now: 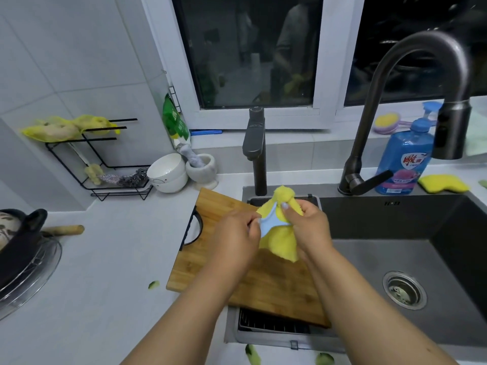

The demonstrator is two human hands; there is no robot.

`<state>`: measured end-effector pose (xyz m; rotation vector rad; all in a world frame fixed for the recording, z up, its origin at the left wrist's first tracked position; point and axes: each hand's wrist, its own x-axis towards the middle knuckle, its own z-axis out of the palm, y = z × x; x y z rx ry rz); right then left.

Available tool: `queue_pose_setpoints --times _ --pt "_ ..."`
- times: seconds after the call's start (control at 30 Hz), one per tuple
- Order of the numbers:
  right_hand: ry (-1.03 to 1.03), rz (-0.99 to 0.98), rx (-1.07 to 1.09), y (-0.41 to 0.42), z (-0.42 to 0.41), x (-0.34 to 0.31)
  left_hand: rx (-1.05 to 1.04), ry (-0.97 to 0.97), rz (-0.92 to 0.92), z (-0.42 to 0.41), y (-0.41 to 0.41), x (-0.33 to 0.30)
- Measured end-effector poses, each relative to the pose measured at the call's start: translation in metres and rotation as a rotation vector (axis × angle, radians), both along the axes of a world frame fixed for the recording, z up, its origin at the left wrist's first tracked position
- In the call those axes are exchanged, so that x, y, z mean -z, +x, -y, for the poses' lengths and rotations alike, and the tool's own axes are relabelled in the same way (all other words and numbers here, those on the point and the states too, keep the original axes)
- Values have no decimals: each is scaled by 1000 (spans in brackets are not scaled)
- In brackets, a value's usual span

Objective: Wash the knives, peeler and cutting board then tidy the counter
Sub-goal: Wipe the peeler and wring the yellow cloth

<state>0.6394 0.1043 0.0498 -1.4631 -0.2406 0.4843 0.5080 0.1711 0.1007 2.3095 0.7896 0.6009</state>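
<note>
left hand (233, 233) has its fingers pinched on the handle end of the light blue peeler (271, 223), right hand (307, 223) has its fingers curled round a yellow cloth (282, 234) and is pressing it onto the peeler's head end. all of that sits mid frame, above the far part of the cutting board (266, 280), w/ the board lying half on the counter (110, 259) and half over the left edge of the sink (395, 248).

handling-wise imo: the peeler looks like thin plastic, v light and stiff, prob slick once wet/soapy, so hold it by the handle and keep the cloth side away from the blade edge. can't see the blade itself, the cloth covers it. the cloth is soft and floppy, bunches up easy, good for getting into the forked head.

the board is the heavy stiff bit, bamboo by the look, w/ a black handle (193, 227) on its left edge, that's the obvious grab point. it overhangs the sink so it could tip if leaned on.

no knives in view afaict. green peel scraps (153, 285) on the counter lower left and along the bottom edge need clearing later. dish soap bottle (404, 156) and yellow sponge (442, 183) at right behind the sink, next to the tap (411, 101).
</note>
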Motion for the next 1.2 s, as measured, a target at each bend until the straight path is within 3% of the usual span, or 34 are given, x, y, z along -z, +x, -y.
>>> queue_pose_setpoints --times 0.1,0.2,0.5,0.6,0.73,0.8,0.9,1.07,1.2 --pt "-49 84 41 -1 -4 -1 -3 -124 8 -1 -6 3" --pt "-44 31 -4 -5 -8 0 -35 -327 3 -3 -10 9" --pt "283 -534 23 -12 -17 1 -211 -398 95 -11 -11 17" --pt "259 -517 87 -9 -17 0 -264 -430 116 -15 -13 19" --pt "139 -402 50 -6 -20 2 -307 -300 85 -17 -14 19" --pt "49 -310 -14 -8 -23 0 -332 -391 126 -19 -9 19" --pt "5 -374 -71 -4 -26 -3 -312 -568 160 -26 -3 17" --pt "20 -448 -39 15 -23 -2 -244 -574 39 -40 -6 21" --pt "75 -475 -10 27 -22 -3 -269 -651 52 -45 -4 26"
